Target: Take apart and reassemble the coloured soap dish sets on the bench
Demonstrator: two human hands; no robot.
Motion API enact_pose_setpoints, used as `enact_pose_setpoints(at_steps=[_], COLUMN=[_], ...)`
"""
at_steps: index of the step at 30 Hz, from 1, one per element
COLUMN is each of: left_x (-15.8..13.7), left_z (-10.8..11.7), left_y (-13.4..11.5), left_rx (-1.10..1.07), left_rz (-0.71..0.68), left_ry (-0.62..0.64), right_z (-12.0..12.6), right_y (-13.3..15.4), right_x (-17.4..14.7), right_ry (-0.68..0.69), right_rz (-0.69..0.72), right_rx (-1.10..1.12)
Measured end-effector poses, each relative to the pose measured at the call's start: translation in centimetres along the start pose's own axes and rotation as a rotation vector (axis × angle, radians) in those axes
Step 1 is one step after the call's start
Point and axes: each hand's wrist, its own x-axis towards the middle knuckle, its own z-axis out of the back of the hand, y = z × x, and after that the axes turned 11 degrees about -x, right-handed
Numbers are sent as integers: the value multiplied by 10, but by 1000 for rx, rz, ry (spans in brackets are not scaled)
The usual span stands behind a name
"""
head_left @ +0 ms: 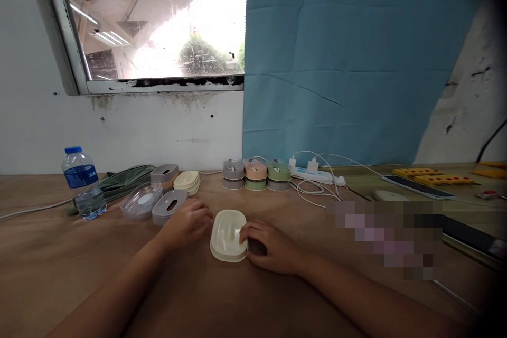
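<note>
A cream plastic lid or shallow box piece point(228, 237), rounded square with a raised middle, lies on the table in front of me. My right hand point(273, 247) is at its right side, fingers curled over the edge and thumb at the lower right corner. Just left of the piece, my left hand point(192, 223) rests with loosely bent fingers and nothing visible in them. Beyond the left hand sit a grey slotted cover point(169, 207), a clear plastic container point(139, 203) and a stack of cream lids point(187, 181).
Two-tier boxes in grey point(233, 173), pink point(255, 174) and green point(278, 174) stand near the wall. A power strip point(315, 175) with white cables lies right of them. At left are a water bottle point(84, 185) and a dark green pouch point(124, 179). A phone point(418, 187) lies at right.
</note>
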Motion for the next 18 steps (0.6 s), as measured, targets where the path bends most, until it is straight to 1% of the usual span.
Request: enact_pose_setpoints(at_steps=[2, 4, 6, 8, 11, 13, 15, 18], left_x=[0, 0, 0, 2, 11, 20, 32, 51], left_z=[-8, -18, -27, -32, -27, -16, 0, 22], left_y=[-21, -36, -42, -41, -29, -16, 2, 39], left_rx=[-128, -200, -182, -117, 1, 83, 177, 274], left_rz=[-64, -102, -123, -146, -177, -160, -108, -16], left_ry=[101, 181, 221, 236, 244, 235, 214, 173], right_z=[0, -1, -4, -8, -16, -18, -18, -15], right_y=[-1, -2, -5, -10, -20, -24, -26, -23], right_x=[0, 0, -1, -1, -1, -1, -1, -2], right_ry=[-5, 1, -11, -64, -131, -122, -101, -83], right_rz=[-9, -22, -59, -144, -317, -384, -387, -324], right_rx=[11, 28, 55, 93, 149, 163, 145, 76])
